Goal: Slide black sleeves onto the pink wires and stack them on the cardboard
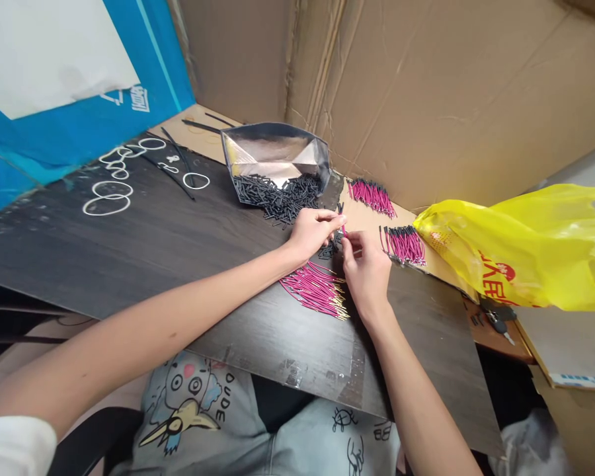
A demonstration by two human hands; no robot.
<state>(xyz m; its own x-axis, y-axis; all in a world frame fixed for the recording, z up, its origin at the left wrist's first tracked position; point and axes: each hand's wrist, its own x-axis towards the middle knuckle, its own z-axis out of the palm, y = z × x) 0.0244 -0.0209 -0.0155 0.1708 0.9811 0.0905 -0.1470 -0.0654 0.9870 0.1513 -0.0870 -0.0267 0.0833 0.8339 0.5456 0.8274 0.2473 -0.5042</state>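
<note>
Between my two hands stands a short pink wire with black sleeve ends at its top. My left hand pinches it near the upper end, thumb and forefinger closed. Just below, my right hand has its fingertips closed on the lower part. Under the hands lies a small heap of black tube pieces, partly covered by them. A bundle of pink wires with bare, gold-coloured tips is spread on the dark table, below my left wrist.
An opened foil bag spills many short black tubes. Two rows of sleeved pink wires, a far row and a near row, lie on cardboard at right. A yellow plastic bag sits beside them. White rings lie at left.
</note>
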